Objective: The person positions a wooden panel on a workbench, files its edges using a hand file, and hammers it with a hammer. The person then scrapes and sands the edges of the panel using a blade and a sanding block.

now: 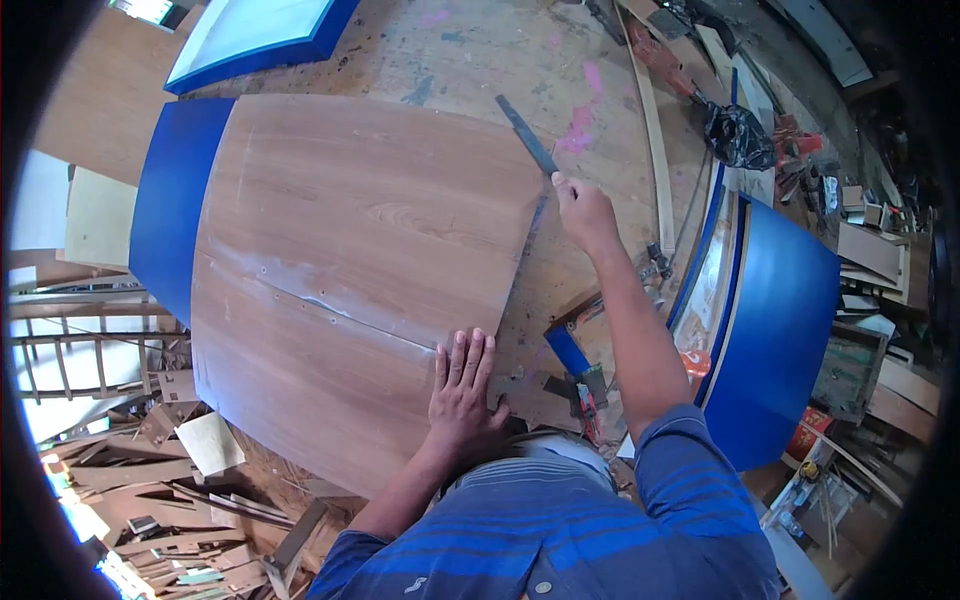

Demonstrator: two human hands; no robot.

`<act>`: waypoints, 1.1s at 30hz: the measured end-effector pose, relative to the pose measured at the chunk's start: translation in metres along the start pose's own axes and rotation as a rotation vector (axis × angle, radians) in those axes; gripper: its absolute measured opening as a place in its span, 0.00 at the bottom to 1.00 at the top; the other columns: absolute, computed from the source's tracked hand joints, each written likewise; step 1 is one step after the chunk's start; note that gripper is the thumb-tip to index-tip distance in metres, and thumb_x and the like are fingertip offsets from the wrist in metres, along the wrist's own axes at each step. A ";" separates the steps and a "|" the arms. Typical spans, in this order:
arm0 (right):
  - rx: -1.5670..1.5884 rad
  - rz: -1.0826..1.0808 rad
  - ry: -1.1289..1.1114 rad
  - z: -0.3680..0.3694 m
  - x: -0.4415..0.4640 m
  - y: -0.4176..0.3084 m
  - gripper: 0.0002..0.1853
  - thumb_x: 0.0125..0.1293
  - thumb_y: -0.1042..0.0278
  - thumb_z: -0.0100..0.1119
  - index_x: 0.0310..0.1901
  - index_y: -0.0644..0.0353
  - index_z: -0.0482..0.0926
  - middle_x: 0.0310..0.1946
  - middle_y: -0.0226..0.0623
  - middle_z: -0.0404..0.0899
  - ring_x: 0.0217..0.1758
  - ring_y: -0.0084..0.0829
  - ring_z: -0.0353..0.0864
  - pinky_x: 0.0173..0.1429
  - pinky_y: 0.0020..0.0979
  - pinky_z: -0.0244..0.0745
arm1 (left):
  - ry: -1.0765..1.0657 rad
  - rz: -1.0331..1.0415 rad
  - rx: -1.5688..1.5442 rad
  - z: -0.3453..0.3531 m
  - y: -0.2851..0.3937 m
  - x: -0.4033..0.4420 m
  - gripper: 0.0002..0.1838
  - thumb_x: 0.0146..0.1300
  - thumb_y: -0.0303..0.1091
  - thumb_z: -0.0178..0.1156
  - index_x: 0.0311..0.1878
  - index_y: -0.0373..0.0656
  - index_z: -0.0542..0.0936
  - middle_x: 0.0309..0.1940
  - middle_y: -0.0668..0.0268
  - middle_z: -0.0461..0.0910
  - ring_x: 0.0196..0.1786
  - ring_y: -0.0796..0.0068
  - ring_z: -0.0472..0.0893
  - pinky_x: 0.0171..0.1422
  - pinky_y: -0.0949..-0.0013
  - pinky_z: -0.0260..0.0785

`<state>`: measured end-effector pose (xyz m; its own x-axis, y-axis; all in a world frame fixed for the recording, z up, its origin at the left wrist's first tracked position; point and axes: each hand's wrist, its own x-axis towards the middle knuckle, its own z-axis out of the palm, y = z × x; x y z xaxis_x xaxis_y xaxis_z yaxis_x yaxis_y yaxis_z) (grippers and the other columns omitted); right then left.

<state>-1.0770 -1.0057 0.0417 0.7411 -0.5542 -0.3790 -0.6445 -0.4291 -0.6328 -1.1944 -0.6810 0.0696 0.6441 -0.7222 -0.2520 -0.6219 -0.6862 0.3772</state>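
Note:
A large wood-grain panel [370, 220] lies flat in front of me, with a dark seam and whitish dust running across its middle. My left hand [463, 390] rests flat on the panel near its right edge, fingers stretched out beside the end of the seam. In my right hand [585, 212] is a flat metal file [525, 135], gripped at its near end. The file slants up and left across the panel's far right corner; whether it touches the edge I cannot tell.
A blue board [178, 200] shows along the panel's left side. Beyond stands a blue-edged white panel [255, 40]. On the right are a curved blue piece [775, 330], a long wooden strip [655, 140] and a black plastic bag [740, 137]. Wood offcuts [190, 530] clutter the lower left.

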 end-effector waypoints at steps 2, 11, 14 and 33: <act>-0.004 -0.009 -0.002 0.000 -0.003 0.000 0.33 0.81 0.35 0.47 0.42 0.63 0.84 0.41 0.62 0.85 0.50 0.67 0.84 0.55 0.57 0.78 | 0.023 0.010 0.014 0.005 -0.003 -0.002 0.62 0.55 0.56 0.71 0.87 0.39 0.53 0.88 0.49 0.48 0.91 0.47 0.42 0.92 0.38 0.29; 0.099 0.091 0.184 -0.013 0.060 0.017 0.33 0.80 0.35 0.47 0.47 0.62 0.87 0.44 0.62 0.86 0.54 0.64 0.85 0.57 0.55 0.79 | 0.058 0.007 -0.038 0.002 -0.001 -0.002 0.59 0.57 0.52 0.69 0.87 0.41 0.53 0.89 0.53 0.49 0.91 0.53 0.42 0.93 0.41 0.29; 0.168 0.138 0.279 -0.011 0.048 0.054 0.32 0.80 0.37 0.48 0.45 0.63 0.87 0.42 0.60 0.87 0.51 0.64 0.86 0.55 0.55 0.79 | 0.060 0.107 0.001 -0.010 -0.009 0.025 0.61 0.55 0.54 0.71 0.86 0.36 0.54 0.87 0.49 0.52 0.90 0.50 0.46 0.93 0.42 0.34; -0.034 -0.095 0.328 0.040 -0.075 0.114 0.38 0.64 0.71 0.72 0.75 0.57 0.69 0.60 0.45 0.82 0.64 0.50 0.82 0.69 0.46 0.77 | 0.292 0.197 -0.006 -0.019 0.018 0.113 0.50 0.62 0.41 0.69 0.83 0.32 0.58 0.84 0.45 0.58 0.88 0.48 0.54 0.92 0.47 0.42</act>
<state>-1.1986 -0.9848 -0.0291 0.7016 -0.7081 -0.0793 -0.5857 -0.5098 -0.6301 -1.1242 -0.7735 0.0644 0.6129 -0.7849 0.0910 -0.7447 -0.5353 0.3985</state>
